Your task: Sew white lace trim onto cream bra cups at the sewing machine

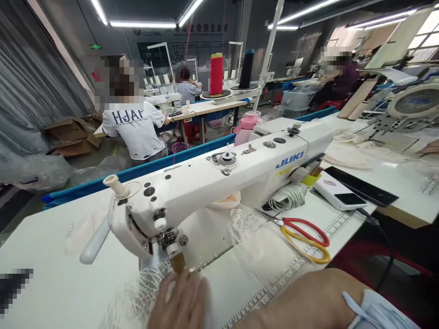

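My right hand [180,301] is at the bottom edge, just in front of the needle area of a white JUKI sewing machine [202,178]. Its fingers are stretched forward and partly blurred, with the tips by a brown guard [177,262] below the machine head. White lace [132,292] lies left of the hand and runs under the head. My right forearm [302,297] crosses the lower right. Out of the picture is my left hand. A pale lace-edged fabric piece [260,246] lies right of the needle area.
Scissors [305,237] with red and yellow handles rest on the fabric. Behind them are a coil of pale cord [290,196], a white power bank [339,192] and a black phone [361,185]. Red [216,75] and black thread cones [246,68] stand behind. A person [133,125] sits ahead.
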`<act>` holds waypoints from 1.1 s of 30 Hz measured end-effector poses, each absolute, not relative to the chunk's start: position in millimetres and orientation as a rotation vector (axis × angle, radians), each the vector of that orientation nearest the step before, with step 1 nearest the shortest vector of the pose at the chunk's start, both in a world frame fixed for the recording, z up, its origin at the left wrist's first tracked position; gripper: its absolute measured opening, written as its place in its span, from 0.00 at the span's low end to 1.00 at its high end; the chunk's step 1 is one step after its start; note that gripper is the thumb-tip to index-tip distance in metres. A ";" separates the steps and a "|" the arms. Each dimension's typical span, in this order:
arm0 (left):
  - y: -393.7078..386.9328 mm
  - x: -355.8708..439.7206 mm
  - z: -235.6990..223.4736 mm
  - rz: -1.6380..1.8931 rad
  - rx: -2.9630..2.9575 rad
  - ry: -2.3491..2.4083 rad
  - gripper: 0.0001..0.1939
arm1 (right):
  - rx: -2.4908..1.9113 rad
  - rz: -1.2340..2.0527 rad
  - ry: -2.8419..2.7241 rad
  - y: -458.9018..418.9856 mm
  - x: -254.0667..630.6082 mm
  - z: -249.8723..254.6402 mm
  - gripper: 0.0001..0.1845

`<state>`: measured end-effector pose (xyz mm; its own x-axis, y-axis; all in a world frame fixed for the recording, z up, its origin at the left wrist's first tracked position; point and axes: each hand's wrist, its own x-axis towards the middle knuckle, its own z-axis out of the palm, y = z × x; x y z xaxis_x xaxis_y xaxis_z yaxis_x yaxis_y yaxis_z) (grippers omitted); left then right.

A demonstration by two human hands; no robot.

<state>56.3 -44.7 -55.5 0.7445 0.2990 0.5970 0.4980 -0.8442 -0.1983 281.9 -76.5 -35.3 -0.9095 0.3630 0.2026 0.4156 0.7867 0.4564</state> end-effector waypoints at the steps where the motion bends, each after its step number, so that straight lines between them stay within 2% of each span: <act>1: -36.5 78.2 -47.4 -0.835 -2.641 -0.522 0.16 | -0.541 -0.710 -2.857 -75.2 283.0 -31.7 0.15; 4: -12.5 136.7 -33.4 -0.575 -2.858 -0.281 0.22 | -0.500 -0.285 -2.676 -74.5 272.9 -23.8 0.11; 8: 3.0 170.0 -44.0 -0.378 -2.914 -0.300 0.23 | -0.732 -0.242 -2.526 -77.9 257.2 -21.3 0.14; 11: 5.4 166.4 -56.1 -0.396 -2.902 -0.304 0.21 | -0.867 -0.227 -2.444 -79.0 265.1 -20.5 0.13; 14: -4.0 151.9 -53.0 -0.458 -2.965 -0.317 0.18 | -0.957 -0.178 -2.367 -83.8 287.6 -22.9 0.14; 17: -24.4 123.5 -35.4 -0.451 -2.990 -0.469 0.19 | -1.301 -0.125 -2.157 -93.6 308.2 -33.4 0.25; 18: -31.8 110.2 -29.1 -0.471 -2.957 -0.522 0.20 | -1.376 -0.111 -2.128 -95.9 312.6 -38.7 0.26; 22: -64.2 41.2 -19.0 -0.602 -2.721 -0.782 0.18 | -1.473 -0.162 -2.164 -91.7 314.3 -58.9 0.24; 24: -83.8 7.2 -28.5 -0.521 -2.610 -0.994 0.17 | -1.451 -0.113 -2.169 -84.6 307.5 -62.9 0.18; 26: -102.4 -15.6 -47.6 -0.428 -2.524 -1.116 0.19 | -1.434 -0.002 -2.132 -77.3 301.1 -62.9 0.12; 28: -116.5 -21.3 -70.4 -0.410 -2.453 -1.160 0.23 | -1.432 0.072 -2.064 -71.5 300.1 -60.7 0.13; 31: -125.4 3.5 -92.7 -0.391 -2.534 -1.094 0.33 | -1.464 0.104 -1.934 -70.5 312.8 -51.4 0.14; 33: -121.0 37.2 -92.2 -0.390 -2.718 -0.960 0.37 | -1.505 0.120 -1.825 -76.1 327.6 -36.2 0.13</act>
